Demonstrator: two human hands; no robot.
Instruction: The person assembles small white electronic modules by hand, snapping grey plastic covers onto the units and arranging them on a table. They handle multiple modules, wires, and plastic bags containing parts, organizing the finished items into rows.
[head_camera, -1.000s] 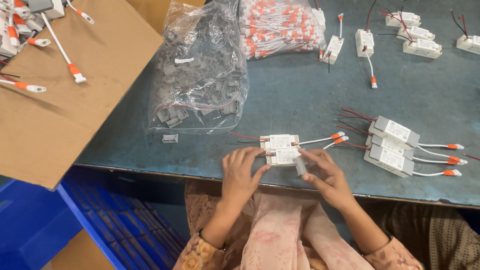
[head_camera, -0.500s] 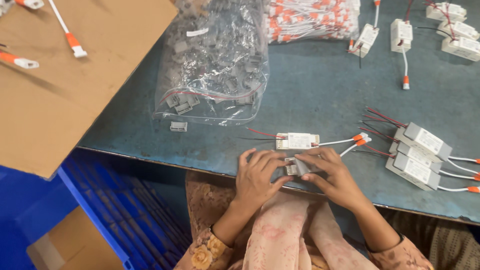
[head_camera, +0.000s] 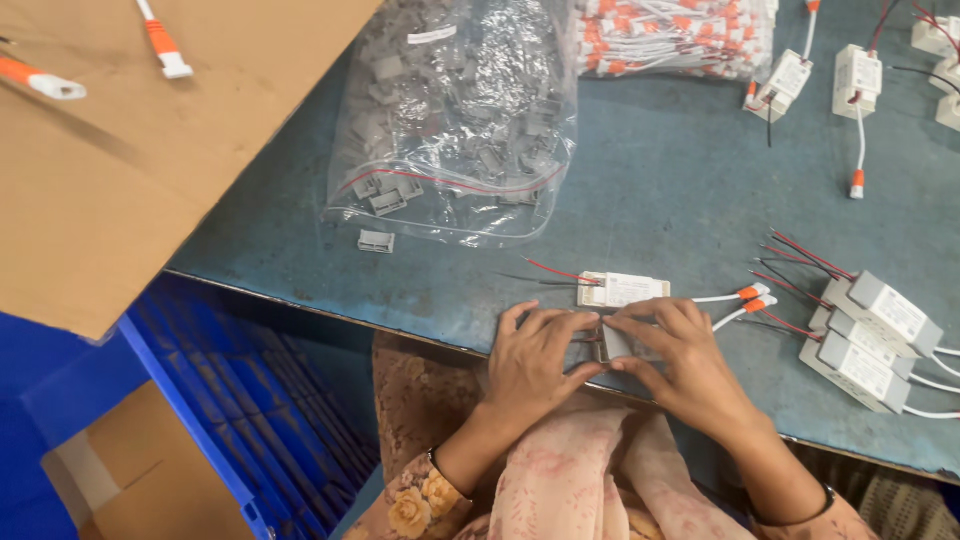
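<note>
White plastic, a small driver box (head_camera: 618, 342), sits between our hands at the lower centre: left hand (head_camera: 535, 362) and right hand (head_camera: 685, 362) both close their fingers on it at the edge of the blue surface (head_camera: 660, 190). Just above lies another white box (head_camera: 622, 290). A clear bag of grey parts (head_camera: 455, 120) lies at upper centre.

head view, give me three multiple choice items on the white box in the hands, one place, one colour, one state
1. Where does the spare white box lie?
A. just beyond the hands
B. on the cardboard
C. in the blue crate

2. What colour are the wire tips right of it?
A. green
B. orange
C. black

3. How is the small white box held?
A. left hand alone
B. lying untouched
C. between both hands

Key: 1 A, it rests on the table past the fingertips; 2 B, the tips are orange; 3 C, left hand and right hand both grip it.
</note>
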